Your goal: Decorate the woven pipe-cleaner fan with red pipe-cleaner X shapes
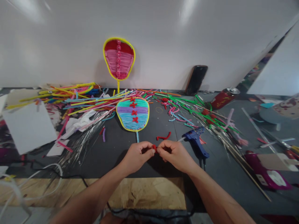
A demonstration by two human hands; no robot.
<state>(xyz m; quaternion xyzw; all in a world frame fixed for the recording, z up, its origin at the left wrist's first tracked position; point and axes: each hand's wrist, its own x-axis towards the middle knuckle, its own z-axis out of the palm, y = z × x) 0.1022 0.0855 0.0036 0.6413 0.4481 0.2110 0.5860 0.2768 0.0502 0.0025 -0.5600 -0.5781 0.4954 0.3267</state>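
Observation:
Between my fingertips, low over the dark tabletop, is a small piece of red pipe cleaner (154, 148). My left hand (141, 155) pinches it from one side and my right hand (174, 154) from the other. Just beyond lies a fan shape of teal, purple and blue pipe cleaners (133, 119), edged in yellow, with several red crosses down its middle and a blue stem. A loose bent red pipe cleaner (164, 137) rests past my right hand. To the right of that hand sits a blue glue gun (196, 140).
A pink and red fan (118, 60) leans on the white wall. Pipe cleaner piles lie left and right. A phone (196, 80), red can (224, 98), white card (30, 127) and purple device (267, 174) surround the work area. Cables (58, 174) run along the front left.

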